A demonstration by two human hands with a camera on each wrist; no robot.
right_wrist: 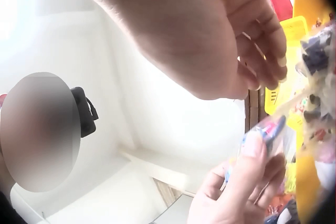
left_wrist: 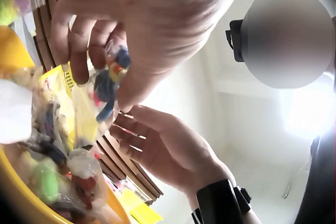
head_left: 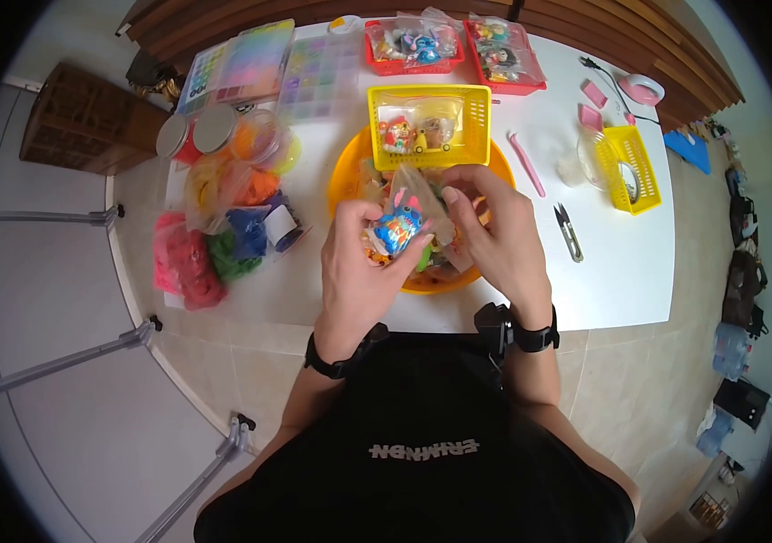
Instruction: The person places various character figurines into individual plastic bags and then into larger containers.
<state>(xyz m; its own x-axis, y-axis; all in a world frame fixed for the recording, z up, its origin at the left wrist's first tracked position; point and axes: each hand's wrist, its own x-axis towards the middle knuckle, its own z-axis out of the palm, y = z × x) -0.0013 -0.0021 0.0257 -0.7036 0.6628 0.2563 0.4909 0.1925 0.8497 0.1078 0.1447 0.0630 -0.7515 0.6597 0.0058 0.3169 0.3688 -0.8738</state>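
Observation:
My left hand (head_left: 360, 267) holds a small clear plastic bag with a blue figurine (head_left: 398, 228) inside, thumb on one side and fingers on the other. Pink and orange parts show on the figurine. The bag's loose end stands up from it. My right hand (head_left: 505, 237) hovers just to the right, fingers loosely bent, fingertips close to the bag's upper end and nothing gripped between them. Below both hands is a round orange-yellow basin (head_left: 343, 177), filled with bagged small toys (left_wrist: 47, 179), partly hidden by the hands.
A yellow basket (head_left: 431, 90) with bagged figures overlaps the basin's far rim. Red baskets (head_left: 539, 88) stand behind. Jars (head_left: 215, 129) and coloured bags (head_left: 189, 262) lie left; a pink tool (head_left: 527, 164), thread snips (head_left: 568, 233) and a small yellow basket (head_left: 632, 167) lie right.

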